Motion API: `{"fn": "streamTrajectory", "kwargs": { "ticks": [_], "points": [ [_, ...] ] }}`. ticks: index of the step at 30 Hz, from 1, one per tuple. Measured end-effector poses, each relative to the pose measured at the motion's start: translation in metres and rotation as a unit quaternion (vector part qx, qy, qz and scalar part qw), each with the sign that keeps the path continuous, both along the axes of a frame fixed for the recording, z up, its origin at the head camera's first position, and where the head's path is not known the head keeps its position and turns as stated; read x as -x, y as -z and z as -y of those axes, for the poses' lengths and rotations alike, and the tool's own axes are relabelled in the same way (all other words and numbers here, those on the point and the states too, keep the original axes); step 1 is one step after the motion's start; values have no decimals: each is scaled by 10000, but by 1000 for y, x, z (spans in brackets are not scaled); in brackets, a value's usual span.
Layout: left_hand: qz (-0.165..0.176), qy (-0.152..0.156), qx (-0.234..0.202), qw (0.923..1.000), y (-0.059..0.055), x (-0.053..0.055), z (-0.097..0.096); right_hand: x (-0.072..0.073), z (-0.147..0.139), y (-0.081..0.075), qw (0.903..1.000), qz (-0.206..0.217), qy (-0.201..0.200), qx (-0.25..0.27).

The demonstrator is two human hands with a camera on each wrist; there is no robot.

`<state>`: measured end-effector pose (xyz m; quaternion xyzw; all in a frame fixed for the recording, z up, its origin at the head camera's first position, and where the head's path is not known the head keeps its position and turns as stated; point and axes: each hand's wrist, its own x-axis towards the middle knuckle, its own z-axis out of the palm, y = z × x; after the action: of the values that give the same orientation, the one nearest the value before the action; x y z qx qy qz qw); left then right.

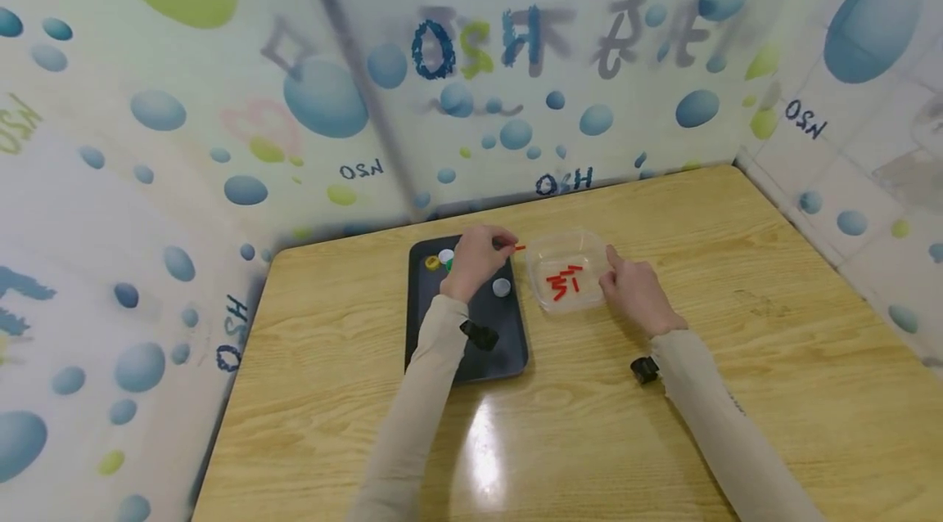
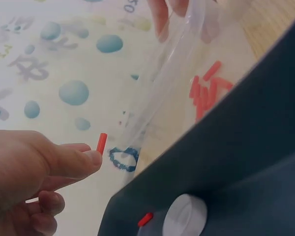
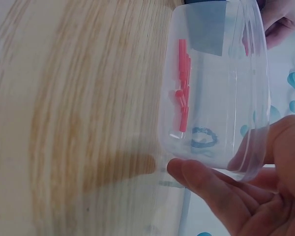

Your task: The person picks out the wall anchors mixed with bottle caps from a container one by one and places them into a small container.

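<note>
Between its thumb and fingertips, my left hand (image 1: pixel 477 262) pinches a small red stick (image 2: pixel 102 143). That hand is over the top right of a dark tray (image 1: pixel 492 354), close to a clear plastic container (image 1: pixel 541 303). Several similar red sticks (image 1: pixel 560 283) lie on the container's bottom. At its right side my right hand (image 1: pixel 639 291) grips the container's wall and rim, thumb on one side and fingers on the other. A white cap (image 2: pixel 185 216) sits in the tray, with another red stick (image 2: pixel 145 219) beside it. My left hand partly hides the tray's contents.
At the tray's upper left are a yellow cap (image 1: pixel 431 263), another white cap (image 1: pixel 446 255) and something green, partly covered. Tray and container stand on a wooden table (image 1: pixel 604 424). A patterned wall (image 1: pixel 508 113) rises behind the table's far edge.
</note>
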<state>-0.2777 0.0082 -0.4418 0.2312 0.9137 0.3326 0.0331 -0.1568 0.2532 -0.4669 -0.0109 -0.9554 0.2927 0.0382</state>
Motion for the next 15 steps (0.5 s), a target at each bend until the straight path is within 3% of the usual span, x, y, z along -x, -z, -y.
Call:
{"fn": "streamTrajectory", "kwargs": {
  "ticks": [15],
  "points": [
    [136, 255, 123, 9995, 5, -7, -15, 1, 1, 0, 9998, 132, 111, 26]
  ]
}}
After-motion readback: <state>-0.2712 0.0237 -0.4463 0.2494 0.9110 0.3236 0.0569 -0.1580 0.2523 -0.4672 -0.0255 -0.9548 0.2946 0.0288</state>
